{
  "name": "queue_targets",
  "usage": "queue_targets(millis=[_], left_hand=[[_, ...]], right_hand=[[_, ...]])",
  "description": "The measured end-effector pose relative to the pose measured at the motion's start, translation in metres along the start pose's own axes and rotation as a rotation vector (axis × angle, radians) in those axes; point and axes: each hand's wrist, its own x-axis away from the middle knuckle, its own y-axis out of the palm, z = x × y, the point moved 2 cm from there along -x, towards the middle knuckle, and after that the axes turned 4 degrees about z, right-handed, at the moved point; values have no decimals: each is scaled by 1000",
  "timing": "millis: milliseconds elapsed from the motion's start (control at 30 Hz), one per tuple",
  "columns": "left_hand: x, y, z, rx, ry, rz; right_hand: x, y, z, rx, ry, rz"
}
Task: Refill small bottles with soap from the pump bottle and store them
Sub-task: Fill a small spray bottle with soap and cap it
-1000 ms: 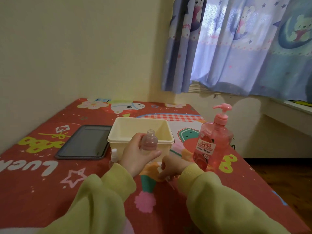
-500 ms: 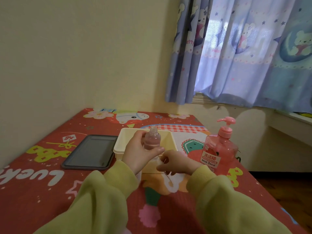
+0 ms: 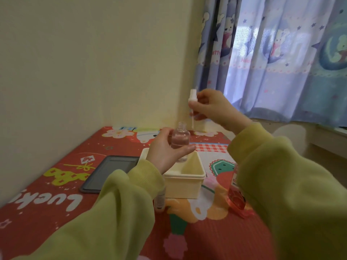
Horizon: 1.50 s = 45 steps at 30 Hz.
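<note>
**Spray cap held above the open small bottle**

The left hand grasps a small bottle around its body and holds it upright, above the far left part of the cream box. The neck of the bottle is open, and pink soap fills most of it. Keeping it upright seems sensible, because nothing closes the mouth and the soap could run out.

The right hand pinches a white spray cap between the fingertips, higher than the bottle and a little to the right. The thin tube of the cap hangs down, and its lower end is near the bottle mouth but not inside. I judge that the cap is lifted so high because the tube must first go over the rim before it can enter the neck; so the step in hand looks like closing a filled bottle.

The box stands open on the red patterned surface, directly under the bottle, probably as the place to store the bottles. Another small bottle stands just left of the box, partly hidden by the left sleeve. The pink pump bottle stands near the right side of the box, mostly covered by the right sleeve. A dark tray lies farther left, apart from the box.
</note>
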Motion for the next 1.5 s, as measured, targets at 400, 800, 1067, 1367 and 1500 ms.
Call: queue_targets(millis=[400, 800, 1067, 1367, 1500], left_hand=[[-10, -3, 14, -9, -22, 21], [-12, -5, 15, 29, -25, 30], [-14, -9, 16, 18, -28, 60], [-16, -8, 15, 28, -37, 51], [-15, -7, 16, 19, -34, 54]], right_hand=[[-5, -4, -49, -144, -170, 75], [9, 7, -37, -47, -175, 27], [19, 16, -25, 20, -162, -30], [27, 21, -18, 38, -150, -82], [29, 21, -17, 41, -134, -91]])
